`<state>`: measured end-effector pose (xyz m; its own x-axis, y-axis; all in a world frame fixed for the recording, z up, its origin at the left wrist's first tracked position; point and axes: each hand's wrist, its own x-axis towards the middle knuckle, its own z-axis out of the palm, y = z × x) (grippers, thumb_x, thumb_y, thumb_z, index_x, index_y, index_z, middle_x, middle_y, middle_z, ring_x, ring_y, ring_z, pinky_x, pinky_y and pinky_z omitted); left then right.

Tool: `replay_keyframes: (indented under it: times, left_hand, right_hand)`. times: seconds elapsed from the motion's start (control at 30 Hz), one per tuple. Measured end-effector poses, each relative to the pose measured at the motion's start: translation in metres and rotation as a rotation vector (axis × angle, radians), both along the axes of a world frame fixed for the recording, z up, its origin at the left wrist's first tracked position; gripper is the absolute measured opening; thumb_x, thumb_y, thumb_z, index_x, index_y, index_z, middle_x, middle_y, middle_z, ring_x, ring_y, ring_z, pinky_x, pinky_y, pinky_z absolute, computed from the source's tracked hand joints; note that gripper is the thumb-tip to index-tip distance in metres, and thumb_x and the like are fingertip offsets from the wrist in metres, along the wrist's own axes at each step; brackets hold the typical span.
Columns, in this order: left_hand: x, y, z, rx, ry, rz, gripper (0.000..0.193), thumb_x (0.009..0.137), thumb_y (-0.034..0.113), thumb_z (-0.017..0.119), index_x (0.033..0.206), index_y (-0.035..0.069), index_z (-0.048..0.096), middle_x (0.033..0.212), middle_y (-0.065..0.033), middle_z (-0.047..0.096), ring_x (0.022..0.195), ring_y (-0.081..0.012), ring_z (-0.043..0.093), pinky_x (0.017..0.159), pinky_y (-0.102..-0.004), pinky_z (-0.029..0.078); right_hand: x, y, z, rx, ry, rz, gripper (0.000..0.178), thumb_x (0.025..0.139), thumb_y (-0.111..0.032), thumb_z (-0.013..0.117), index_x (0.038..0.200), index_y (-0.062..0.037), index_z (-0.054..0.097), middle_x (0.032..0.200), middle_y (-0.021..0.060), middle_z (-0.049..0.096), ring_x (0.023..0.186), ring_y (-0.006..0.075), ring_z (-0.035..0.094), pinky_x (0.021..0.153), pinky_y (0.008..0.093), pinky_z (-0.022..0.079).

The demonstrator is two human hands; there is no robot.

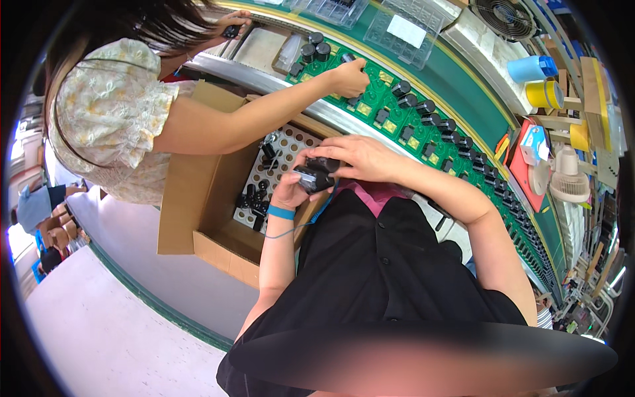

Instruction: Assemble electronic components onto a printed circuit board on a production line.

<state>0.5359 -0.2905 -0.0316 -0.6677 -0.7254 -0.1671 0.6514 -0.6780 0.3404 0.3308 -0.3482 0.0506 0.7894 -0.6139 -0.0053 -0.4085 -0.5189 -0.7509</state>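
Above the near flap of the cardboard box, my left hand (287, 193), with a blue wrist strap (281, 212), curls round black cylindrical capacitors (313, 179). My right hand (368, 159) reaches across from the right and has its fingers closed on the upper black capacitor (324, 163) of the bunch. How many parts lie between my hands is hidden by the fingers. Just beyond, green circuit boards (430, 140) run in a long row, carrying upright black capacitors (431, 119). Inside the box (218, 241), a white tray with round holes (289, 140) bears several loose black capacitors (251, 198).
On the left a co-worker's hand (350, 78) reaches onto the boards, the arm crossing over the box; the other hand (233, 28) holds a black part. Clear plastic trays (403, 33) stand behind the line. A fan (569, 175) and yellow tape rolls (545, 94) are at right.
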Motion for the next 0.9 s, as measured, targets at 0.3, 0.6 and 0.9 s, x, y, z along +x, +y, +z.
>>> replay_keyframes:
  times: [0.3, 0.6, 0.9]
  left_hand:
    - [-0.044, -0.015, 0.036, 0.046, -0.102, 0.010, 0.052, 0.081, 0.038, 0.049, 0.124, 0.011, 0.038, 0.105, -0.0180, 0.054, 0.072, -0.0295, 0.062, 0.039, -0.0266, 0.043]
    - [-0.070, -0.019, 0.026, 0.288, -0.372, 0.003, 0.045, 0.091, 0.048, 0.036, 0.098, 0.006, 0.052, 0.086, -0.0142, 0.062, 0.061, -0.0267, 0.062, 0.037, -0.0255, 0.040]
    - [-0.076, -0.018, 0.012, 0.400, -0.412, -0.013, 0.045, 0.088, 0.049, 0.043, 0.095, 0.006, 0.053, 0.075, -0.0093, 0.059, 0.051, -0.0249, 0.059, 0.035, -0.0258, 0.036]
  right_hand:
    - [-0.048, 0.006, 0.013, 0.557, -0.131, -0.418, 0.044, 0.076, -0.012, 0.069, 0.117, -0.0097, 0.054, 0.088, 0.0026, 0.060, 0.069, 0.0067, 0.057, 0.060, 0.0242, 0.045]
    - [-0.131, -0.088, -0.055, 0.013, 0.127, -0.537, 0.032, 0.072, -0.005, 0.064, 0.104, -0.0104, 0.061, 0.091, 0.0083, 0.059, 0.089, 0.0256, 0.058, 0.078, 0.0344, 0.047]
    - [-0.120, -0.105, -0.077, -0.150, 0.521, -0.370, 0.038, 0.069, -0.002, 0.061, 0.107, -0.0060, 0.056, 0.107, 0.0111, 0.060, 0.100, 0.0291, 0.056, 0.085, 0.0394, 0.046]
